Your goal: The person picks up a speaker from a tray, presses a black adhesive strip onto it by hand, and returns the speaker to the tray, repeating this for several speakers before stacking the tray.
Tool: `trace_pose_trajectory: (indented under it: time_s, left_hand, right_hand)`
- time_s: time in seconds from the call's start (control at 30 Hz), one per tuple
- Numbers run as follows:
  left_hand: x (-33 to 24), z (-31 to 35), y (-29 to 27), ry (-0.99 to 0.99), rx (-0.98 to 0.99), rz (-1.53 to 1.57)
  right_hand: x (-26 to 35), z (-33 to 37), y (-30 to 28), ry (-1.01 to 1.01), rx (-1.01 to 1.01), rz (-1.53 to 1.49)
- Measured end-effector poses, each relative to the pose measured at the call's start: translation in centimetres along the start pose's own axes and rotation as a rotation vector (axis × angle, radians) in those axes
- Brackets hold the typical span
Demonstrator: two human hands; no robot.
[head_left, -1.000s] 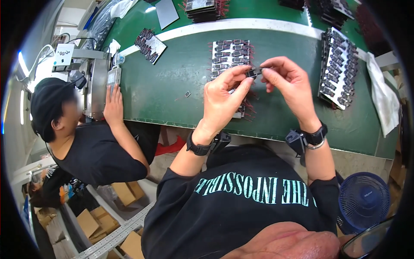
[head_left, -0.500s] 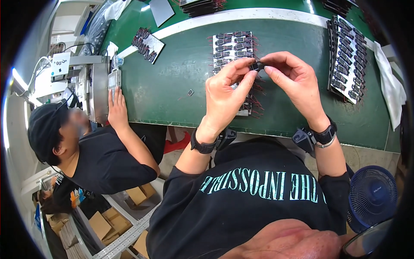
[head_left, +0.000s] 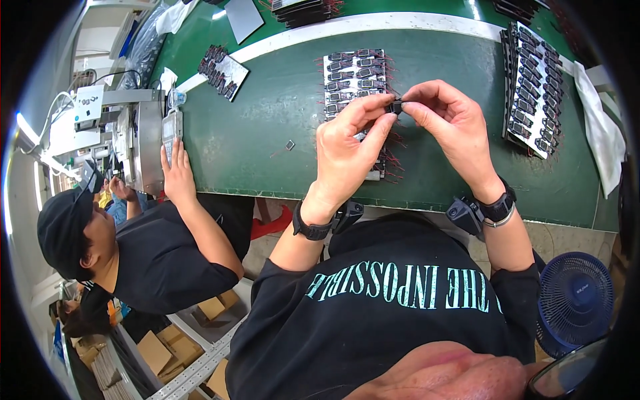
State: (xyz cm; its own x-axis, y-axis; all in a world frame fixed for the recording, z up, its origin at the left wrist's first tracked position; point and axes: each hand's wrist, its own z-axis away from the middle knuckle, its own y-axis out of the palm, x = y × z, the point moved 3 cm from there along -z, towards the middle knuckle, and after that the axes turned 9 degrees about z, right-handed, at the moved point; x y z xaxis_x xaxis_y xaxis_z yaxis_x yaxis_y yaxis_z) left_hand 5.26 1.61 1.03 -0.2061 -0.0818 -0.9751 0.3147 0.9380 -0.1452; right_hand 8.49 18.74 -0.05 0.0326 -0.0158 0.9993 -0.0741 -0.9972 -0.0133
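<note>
At the near edge, the person is wearing a black shirt (head_left: pixel 373 333), and a blue fan (head_left: pixel 575 307) is standing near right. Near left, cardboard boxes (head_left: pixel 160 350) are sitting below a co-worker (head_left: pixel 153 267), whose hand (head_left: pixel 179 175) is resting against a grey device (head_left: pixel 172 133). A dark strapped wrist unit (head_left: pixel 347 215) is sitting on the person's left wrist.

Above the green table (head_left: pixel 267 100), the left hand (head_left: pixel 343 143) is pinching a small black part (head_left: pixel 395 107) between thumb and forefinger. The right hand (head_left: pixel 450 120) is closing thumb and forefinger narrowly on the right end of that same part, its other fingers curling.

Farther left, a loose small piece (head_left: pixel 290 145) is lying on the table. Just beyond the hands, a white panel (head_left: pixel 355 75) is carrying rows of dark parts with red wires. To the right, a stack of loaded panels (head_left: pixel 533 135) is lying near a white cloth (head_left: pixel 597 123). Far left, a smaller panel (head_left: pixel 233 72) is lying near a grey sheet (head_left: pixel 244 20), and another stack (head_left: pixel 305 12) is sitting at the far side.
</note>
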Motion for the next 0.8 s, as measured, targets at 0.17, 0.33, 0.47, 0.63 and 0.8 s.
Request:
trace_pose_trajectory:
  time_s: [0.17, 0.33, 0.47, 0.63, 0.8]
  left_hand:
    - [-0.1, 0.1, 0.0, -0.002, 0.010, -0.013]
    - [-0.6, -0.2, 0.2, 0.028, 0.049, -0.026]
    - [-0.9, -0.1, 0.1, 0.017, 0.058, -0.034]
    - [-1.1, -0.1, 0.2, 0.012, 0.065, -0.026]
    - [-1.3, 0.1, 0.2, 0.000, 0.068, 0.005]
  right_hand:
    - [0.0, 0.1, 0.1, -0.037, -0.044, 0.070]
    - [-0.5, -0.3, -0.4, -0.082, -0.002, 0.096]
    - [-0.8, -0.4, -0.5, 0.041, 0.138, -0.116]
    - [-0.4, -0.3, -0.4, 0.029, 0.146, -0.173]
    - [-0.2, -0.2, -0.1, -0.081, 0.103, 0.079]
